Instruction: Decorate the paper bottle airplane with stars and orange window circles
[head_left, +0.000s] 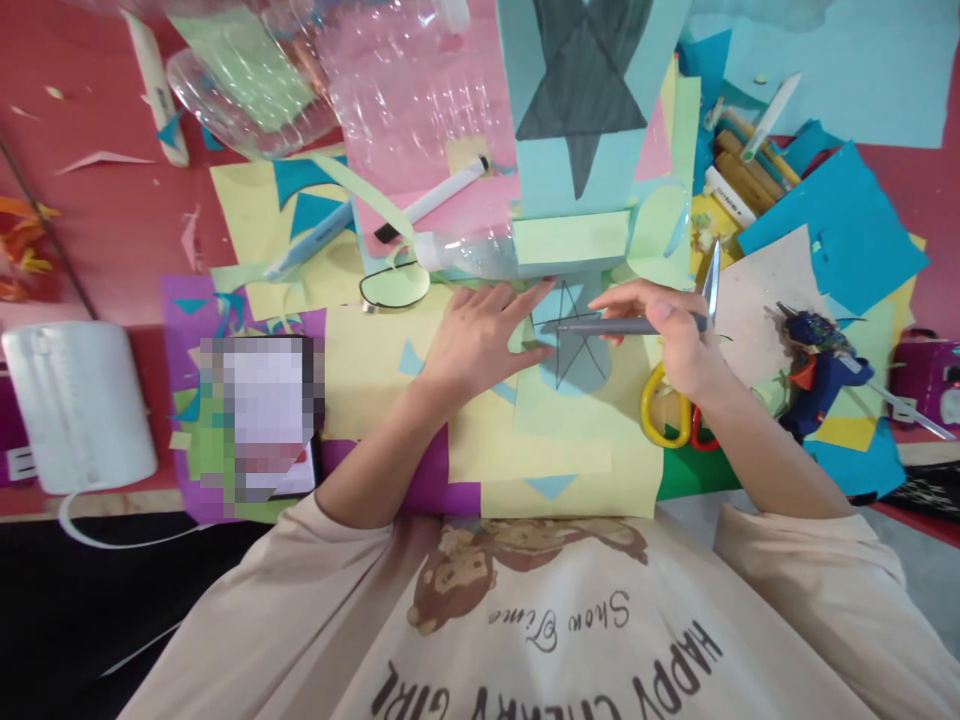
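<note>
A small rounded piece of light blue paper [581,368] lies in front of me with a star drawn on it in dark lines. My left hand [480,330] rests flat on the sheets at its left, fingers spread, with fingertips at the paper's edge. Between the fingers of my right hand [675,325] is a dark grey marker [630,327], held nearly level with its tip end over the star. Scissors with yellow and red handles [666,412] lie beneath my right hand and wrist, partly covered. Just beyond the paper, a clear plastic bottle [472,250] wrapped in pale green paper lies on its side.
A blurred phone [271,420] lies on the left near a white pouch [79,405]. A blue glue gun [821,375] sits at right. Light blue paper with a dark star [581,90], plastic bottles [420,90], markers [442,195] and paper scraps cover the far side.
</note>
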